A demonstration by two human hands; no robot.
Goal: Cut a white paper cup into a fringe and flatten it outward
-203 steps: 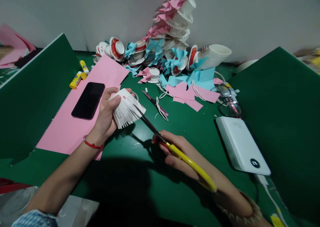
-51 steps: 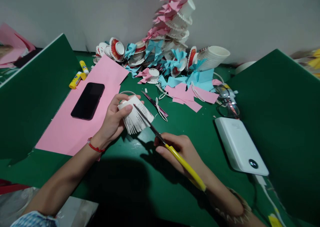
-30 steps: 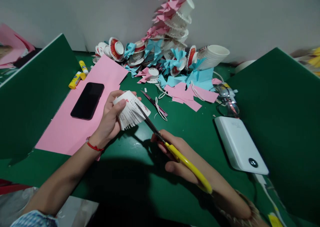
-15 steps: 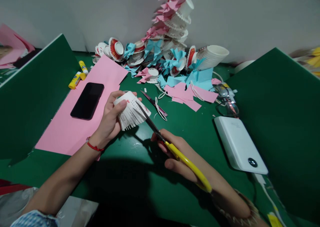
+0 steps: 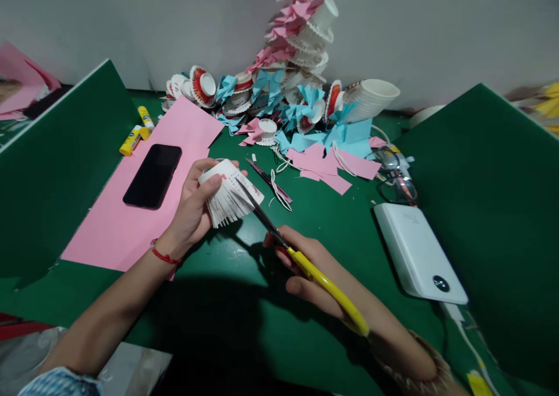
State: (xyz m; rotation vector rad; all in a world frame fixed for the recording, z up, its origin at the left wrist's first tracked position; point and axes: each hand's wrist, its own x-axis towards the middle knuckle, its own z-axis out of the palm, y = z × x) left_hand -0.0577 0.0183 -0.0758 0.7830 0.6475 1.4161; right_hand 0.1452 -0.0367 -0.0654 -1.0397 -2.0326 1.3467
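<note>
Between the thumb and fingers of my left hand [image 5: 192, 201] is a white paper cup [image 5: 225, 177] with red and dark print. Its wall is slit into a fringe of thin strips along the near side. My right hand [image 5: 327, 262] grips yellow-handled scissors [image 5: 321, 276], the fingers partly hidden behind the handles. The dark blades reach up and left onto the cup's printed wall, among the strips at its right side. Whether the blades are fully closed there is hard to see. Both hands are raised over the green table [image 5: 236, 256].
Left lie pink paper [image 5: 105, 233], a black phone [image 5: 152, 176] and glue sticks [image 5: 131, 141]. Behind are a second pair of scissors [image 5: 268, 179], paper scraps [image 5: 321, 163] and decorated paper cups [image 5: 305, 52]. Glasses [image 5: 397, 186] and a white power bank [image 5: 419, 253] sit right, between green dividers [image 5: 493, 209].
Very little differs. My right thumb has shifted slightly to the left at the scissor handle; my left hand and the paper cup stay where they were.
</note>
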